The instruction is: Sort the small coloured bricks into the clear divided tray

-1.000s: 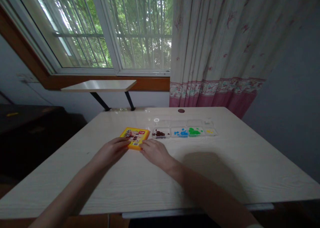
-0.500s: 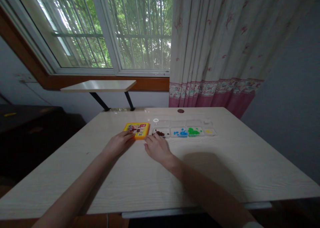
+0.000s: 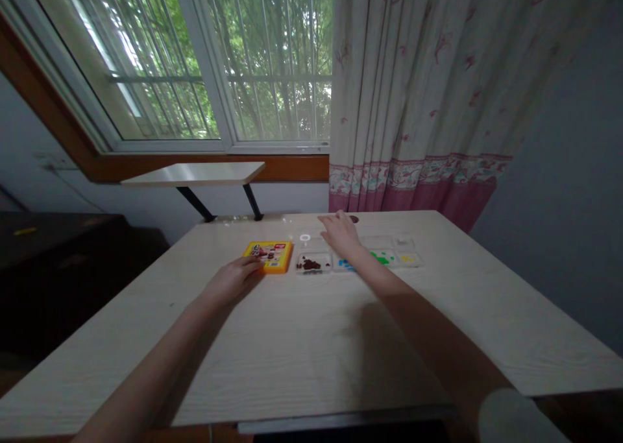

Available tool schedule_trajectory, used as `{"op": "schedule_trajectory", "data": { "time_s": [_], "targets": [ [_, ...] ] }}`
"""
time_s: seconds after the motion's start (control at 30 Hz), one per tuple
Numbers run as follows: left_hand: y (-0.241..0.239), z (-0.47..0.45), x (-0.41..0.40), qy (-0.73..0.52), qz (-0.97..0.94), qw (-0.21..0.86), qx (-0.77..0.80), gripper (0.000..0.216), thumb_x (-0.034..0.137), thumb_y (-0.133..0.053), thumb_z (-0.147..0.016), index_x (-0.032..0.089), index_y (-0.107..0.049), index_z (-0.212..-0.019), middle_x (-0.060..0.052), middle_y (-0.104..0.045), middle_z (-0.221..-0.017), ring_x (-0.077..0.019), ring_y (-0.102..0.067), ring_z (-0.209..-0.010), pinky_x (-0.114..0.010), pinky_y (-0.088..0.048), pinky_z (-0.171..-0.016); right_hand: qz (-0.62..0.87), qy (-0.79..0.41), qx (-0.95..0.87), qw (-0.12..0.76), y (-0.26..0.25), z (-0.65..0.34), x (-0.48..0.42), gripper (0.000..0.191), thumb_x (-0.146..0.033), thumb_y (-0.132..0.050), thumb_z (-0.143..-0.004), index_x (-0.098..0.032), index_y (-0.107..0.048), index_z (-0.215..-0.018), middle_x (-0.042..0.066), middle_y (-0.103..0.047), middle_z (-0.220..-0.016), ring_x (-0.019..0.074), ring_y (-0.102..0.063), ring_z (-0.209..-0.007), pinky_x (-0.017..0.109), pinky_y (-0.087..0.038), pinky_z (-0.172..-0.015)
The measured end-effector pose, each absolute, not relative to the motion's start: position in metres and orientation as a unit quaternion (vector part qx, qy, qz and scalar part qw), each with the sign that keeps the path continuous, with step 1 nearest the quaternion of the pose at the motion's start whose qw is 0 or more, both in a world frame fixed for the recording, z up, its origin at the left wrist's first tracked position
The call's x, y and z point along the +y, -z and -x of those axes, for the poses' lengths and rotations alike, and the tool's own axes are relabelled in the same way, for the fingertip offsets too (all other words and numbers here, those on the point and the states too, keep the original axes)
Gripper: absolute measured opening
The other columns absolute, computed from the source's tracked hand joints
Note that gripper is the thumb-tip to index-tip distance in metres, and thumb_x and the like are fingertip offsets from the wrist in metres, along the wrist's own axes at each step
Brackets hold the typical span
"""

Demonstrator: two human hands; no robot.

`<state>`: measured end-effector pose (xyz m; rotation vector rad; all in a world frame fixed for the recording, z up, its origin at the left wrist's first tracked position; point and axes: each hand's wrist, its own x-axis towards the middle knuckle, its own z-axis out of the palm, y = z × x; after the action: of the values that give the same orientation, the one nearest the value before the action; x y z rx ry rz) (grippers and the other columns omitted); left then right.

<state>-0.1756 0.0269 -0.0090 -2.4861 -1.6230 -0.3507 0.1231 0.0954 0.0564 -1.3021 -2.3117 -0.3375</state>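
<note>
One forearm [image 3: 403,294], the right, partly hides the clear tray [image 3: 321,257].

Daylight enters by the bright window [image 3: 277,60], leaving the room dim, with sheen on the shelf [image 3: 204,174], a soft shadow on the table [image 3: 292,352] beside the right arm [image 3: 423,323], darkened corners, stretched edges and the brown pieces [image 3: 310,264] blurring together.

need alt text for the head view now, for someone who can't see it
A person's left hand touches a yellow box on a pale table, while the right hand reaches over a clear tray of small brown, blue, green and yellow pieces. Behind are a window and curtain.
</note>
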Motion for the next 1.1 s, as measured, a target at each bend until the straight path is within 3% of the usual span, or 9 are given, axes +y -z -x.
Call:
{"op": "schedule_trajectory", "data": {
  "time_s": [0.23, 0.5, 0.63, 0.93, 1.1],
  "targets": [
    [-0.001, 0.172, 0.022, 0.117, 0.824, 0.046, -0.552, 0.033, 0.04, -0.043, -0.081, 0.021, -0.062, -0.1, -0.009, -0.059, -0.11, -0.0222, -0.056, -0.101, -0.034, -0.045, -0.087, 0.477, 0.114, -0.861, 0.134, -0.055, -0.115, 0.122, 0.023, -0.029, -0.058, -0.079, -0.02, -0.063, -0.1, 0.01, -0.065, -0.096, 0.0262, -0.044, -0.101, 0.034, -0.032, -0.079],
    [-0.027, 0.139, 0.034, 0.236, 0.805, -0.038, -0.543, 0.03, 0.03, -0.039, -0.083, 0.016, -0.06, -0.098, -0.008, -0.063, -0.101, -0.0188, -0.058, -0.092, -0.031, -0.046, -0.081, 0.451, 0.115, -0.869, 0.167, -0.054, -0.11, 0.117, 0.015, -0.028, -0.058, -0.08, -0.02, -0.066, -0.09, 0.007, -0.067, -0.089, 0.0239, -0.046, -0.097, 0.033, -0.031, -0.079],
    [-0.036, 0.117, 0.051, 0.284, 0.807, -0.038, -0.517, 0.031, 0.026, -0.038, -0.083, 0.016, -0.056, -0.106, -0.008, -0.062, -0.106, -0.0188, -0.057, -0.096, -0.033, -0.044, -0.084, 0.429, 0.114, -0.876, 0.188, -0.052, -0.114, 0.104, 0.014, -0.025, -0.055, -0.083, -0.018, -0.066, -0.087, 0.008, -0.067, -0.087, 0.0232, -0.046, -0.094, 0.033, -0.031, -0.077],
    [-0.029, 0.09, 0.046, 0.243, 0.851, -0.042, -0.464, 0.032, 0.014, -0.04, -0.074, 0.016, -0.06, -0.099, -0.007, -0.062, -0.103, -0.0189, -0.054, -0.099, -0.033, -0.042, -0.089, 0.348, 0.063, -0.914, 0.199, -0.037, -0.138, 0.068, 0.026, -0.034, -0.055, -0.082, -0.018, -0.063, -0.101, 0.005, -0.065, -0.09, 0.0204, -0.044, -0.092, 0.031, -0.031, -0.079],
    [-0.016, 0.085, 0.03, 0.241, 0.852, -0.032, -0.463, 0.027, 0.017, -0.043, -0.076, 0.016, -0.06, -0.097, -0.008, -0.063, -0.1, -0.0201, -0.054, -0.097, -0.034, -0.042, -0.088, 0.344, 0.038, -0.92, 0.186, -0.022, -0.149, 0.052, 0.023, -0.025, -0.051, -0.085, -0.018, -0.061, -0.103, 0.005, -0.065, -0.092, 0.0192, -0.045, -0.091, 0.03, -0.031, -0.079]
  ]
}}
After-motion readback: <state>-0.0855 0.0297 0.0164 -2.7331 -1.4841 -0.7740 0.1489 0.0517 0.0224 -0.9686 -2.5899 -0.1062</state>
